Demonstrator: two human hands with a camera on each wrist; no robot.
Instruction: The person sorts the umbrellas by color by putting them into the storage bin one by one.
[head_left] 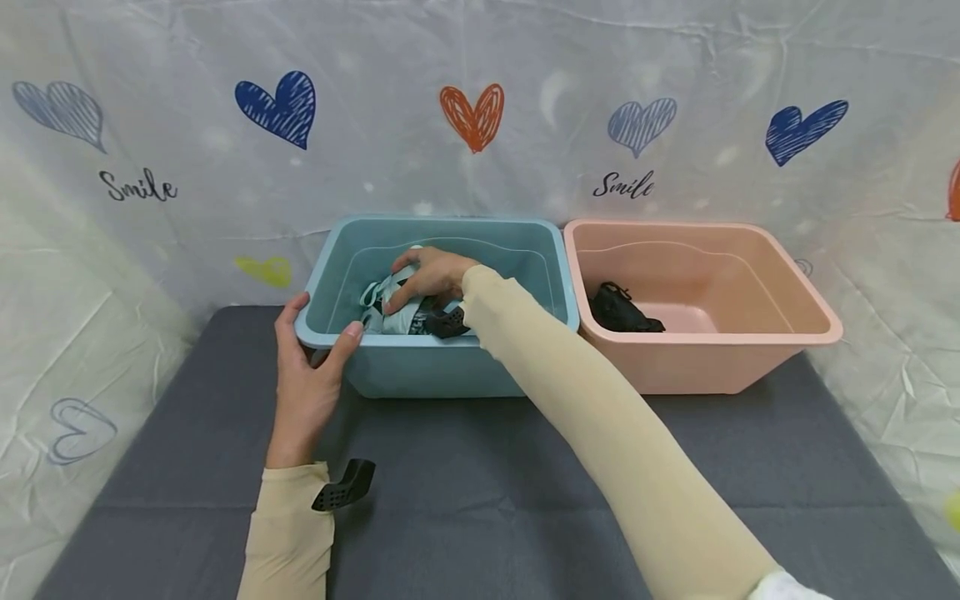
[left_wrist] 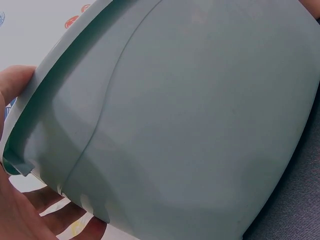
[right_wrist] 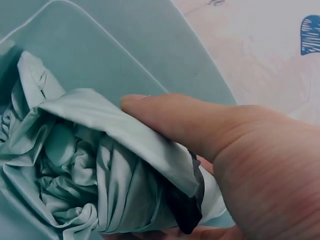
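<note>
In the head view, my left hand [head_left: 306,387] grips the front left corner of a blue plastic bin [head_left: 435,367]. The left wrist view shows its thumb on the rim [left_wrist: 47,75] and the fingers against the outer wall. Inside that bin, my right hand [head_left: 435,279] holds a loosely folded bundle of pale green, thin fabric [head_left: 401,310]. Up close in the right wrist view, the bundle [right_wrist: 120,175] shows crumpled folds around a smooth rounded piece, plus a dark patch. My right thumb lies along its upper side; the other fingers are mostly hidden beneath.
Right beside the blue bin stands a pink bin [head_left: 705,364], with a black bundle with a thin cord [head_left: 621,310] at its left inside. Both bins stand on a dark grey cloth-covered table [head_left: 465,483]. A white sheet with printed hearts [head_left: 525,50] hangs behind.
</note>
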